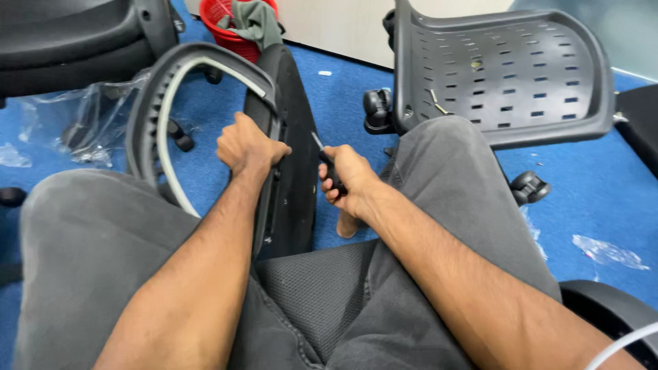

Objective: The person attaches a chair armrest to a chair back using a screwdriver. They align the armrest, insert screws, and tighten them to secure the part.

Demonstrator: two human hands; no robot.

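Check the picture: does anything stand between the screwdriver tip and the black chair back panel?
Nothing visible does. The right hand holds the screwdriver with its tip against the chair back panel, while the left hand grips the panel's edge.

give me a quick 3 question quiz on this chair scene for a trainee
1. True or false: the left hand grips the edge of the chair backrest.
2. What does the right hand hold? A) screwdriver B) hammer C) plastic bag
3. What colour is the basket at the top of the view?

Key
1. True
2. A, its tip points at the backrest
3. Red, with grey cloth in it
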